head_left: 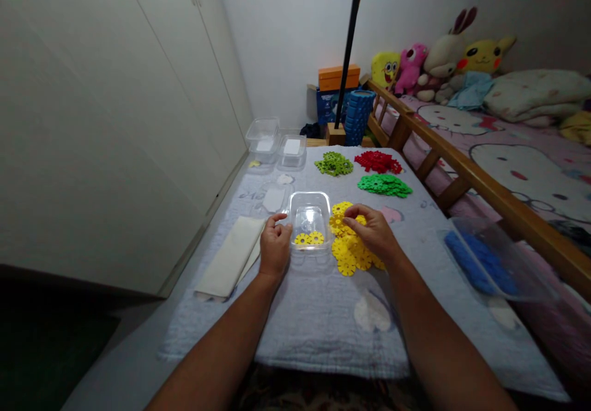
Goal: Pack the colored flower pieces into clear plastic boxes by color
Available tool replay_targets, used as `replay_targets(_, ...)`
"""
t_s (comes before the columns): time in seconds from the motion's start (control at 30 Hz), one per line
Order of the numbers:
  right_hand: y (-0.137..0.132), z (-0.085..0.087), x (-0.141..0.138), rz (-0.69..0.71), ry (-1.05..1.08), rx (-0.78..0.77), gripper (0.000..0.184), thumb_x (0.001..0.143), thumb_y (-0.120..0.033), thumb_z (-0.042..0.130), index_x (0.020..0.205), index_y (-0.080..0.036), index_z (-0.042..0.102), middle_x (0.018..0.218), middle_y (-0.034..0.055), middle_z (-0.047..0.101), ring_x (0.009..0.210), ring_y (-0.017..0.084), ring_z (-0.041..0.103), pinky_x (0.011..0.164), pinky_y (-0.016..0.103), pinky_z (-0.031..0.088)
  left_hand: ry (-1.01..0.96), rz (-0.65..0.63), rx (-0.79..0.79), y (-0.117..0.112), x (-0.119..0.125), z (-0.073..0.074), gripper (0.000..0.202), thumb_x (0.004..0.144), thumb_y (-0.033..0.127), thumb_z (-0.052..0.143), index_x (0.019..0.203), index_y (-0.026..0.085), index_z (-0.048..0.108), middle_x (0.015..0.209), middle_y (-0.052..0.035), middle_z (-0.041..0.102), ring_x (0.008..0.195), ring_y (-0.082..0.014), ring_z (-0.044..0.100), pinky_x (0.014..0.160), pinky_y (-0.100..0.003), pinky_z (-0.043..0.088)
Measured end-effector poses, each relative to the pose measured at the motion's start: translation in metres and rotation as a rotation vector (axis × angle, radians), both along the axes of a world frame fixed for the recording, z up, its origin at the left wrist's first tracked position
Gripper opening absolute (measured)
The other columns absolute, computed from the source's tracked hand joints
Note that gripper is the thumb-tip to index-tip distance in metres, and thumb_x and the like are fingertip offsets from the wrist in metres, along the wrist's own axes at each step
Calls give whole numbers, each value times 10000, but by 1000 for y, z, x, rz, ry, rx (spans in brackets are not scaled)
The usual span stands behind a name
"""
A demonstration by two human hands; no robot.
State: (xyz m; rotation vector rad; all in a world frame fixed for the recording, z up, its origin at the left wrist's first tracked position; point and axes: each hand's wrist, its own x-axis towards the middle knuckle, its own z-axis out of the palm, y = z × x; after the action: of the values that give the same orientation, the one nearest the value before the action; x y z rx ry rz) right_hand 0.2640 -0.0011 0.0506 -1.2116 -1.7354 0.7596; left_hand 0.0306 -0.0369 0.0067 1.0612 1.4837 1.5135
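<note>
A clear plastic tub (308,200) stands on the pale quilted mat (323,312) in front of me, with a few yellow flower-shaped discs (309,238) at its near end. My left hand (274,246) rests against the tub's left side, fingers curled, thumb and forefinger touching its rim. My right hand (373,231) lies on the pile of yellow discs (347,257) just right of the tub, fingers curled down onto them. Whether a disc is pinched in it is hidden.
Farther back lie piles of olive-green discs (333,163), red discs (377,161) and bright green discs (384,184). Empty clear tubs (277,143) stand at the back left. A tub of blue discs (480,262) sits right. A wooden bed rail (466,177) borders the right.
</note>
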Motion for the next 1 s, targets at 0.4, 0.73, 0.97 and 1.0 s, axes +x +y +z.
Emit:
replay_targets(0.4, -11, -9, -34, 49, -345, 144, 165, 920, -222, 567, 938, -258, 728, 1048, 46, 746, 1081, 245, 558, 1022, 444, 308, 0, 28, 0, -1, 2, 5, 314, 780, 311, 633, 1063, 182, 590, 545, 118, 333, 468, -86, 307, 495, -197, 255)
replay_targets(0.73, 1, -32, -18, -110, -718, 162, 262, 911, -263, 573, 1125, -266, 724, 1347, 89, 639, 1264, 333, 415, 1078, 573, 233, -20, 64, 9, -1, 2, 6, 309, 759, 289, 634, 1045, 175, 600, 540, 118, 333, 472, -83, 295, 489, -195, 249)
replay_targets(0.97, 1, -34, -17, -89, -848, 143, 235, 870, -290, 616, 1082, -275, 716, 1313, 99, 616, 1260, 335, 401, 1082, 585, 219, -26, 57, -4, 0, 1, 5, 318, 756, 306, 641, 1045, 182, 599, 540, 119, 334, 460, -84, 299, 481, -196, 238)
replay_targets(1.0, 2, -34, -14, -98, -843, 142, 236, 859, -295, 625, 1075, -270, 717, 1281, 104, 621, 1233, 331, 417, 1068, 565, 240, -21, 56, -5, 0, 1, 5, 318, 757, 309, 641, 1047, 184, 599, 540, 119, 336, 460, -85, 301, 480, -197, 238)
